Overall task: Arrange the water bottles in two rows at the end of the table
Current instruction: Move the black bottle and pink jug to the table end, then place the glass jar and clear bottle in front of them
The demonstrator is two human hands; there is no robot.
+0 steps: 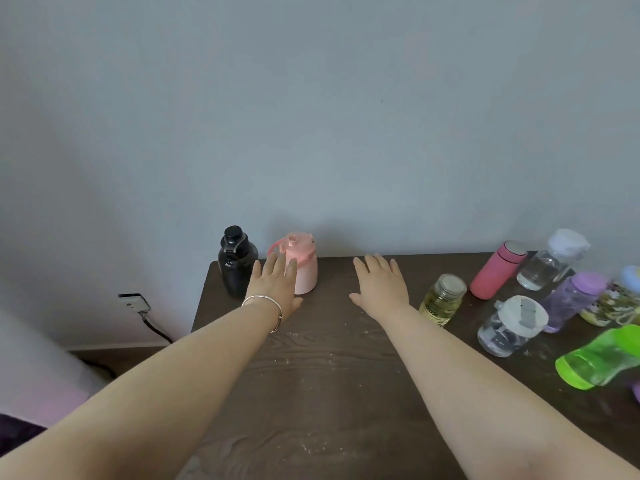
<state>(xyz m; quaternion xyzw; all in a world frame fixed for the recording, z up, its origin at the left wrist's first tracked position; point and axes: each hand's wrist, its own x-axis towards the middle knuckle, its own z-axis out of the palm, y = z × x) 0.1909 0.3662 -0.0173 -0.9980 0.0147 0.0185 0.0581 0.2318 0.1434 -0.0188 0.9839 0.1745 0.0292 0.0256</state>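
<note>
A black bottle (235, 261) and a pale pink bottle (304, 265) stand side by side at the table's far left end, against the wall. My left hand (277, 289), fingers spread, rests flat just in front of the pink bottle and covers part of it. My right hand (381, 285) lies flat and open on bare table to the right. Further right stand a small yellow jar (443, 299), a pink flask (495, 271), two clear bottles (509, 327) (550, 261), a purple bottle (571, 299) and a green bottle (602, 358).
The dark wood table (318, 375) ends at its left edge near the black bottle. A grey wall runs right behind the table. A wall socket with a cable (135, 303) sits low at the left. More bottles crowd the right edge of the frame.
</note>
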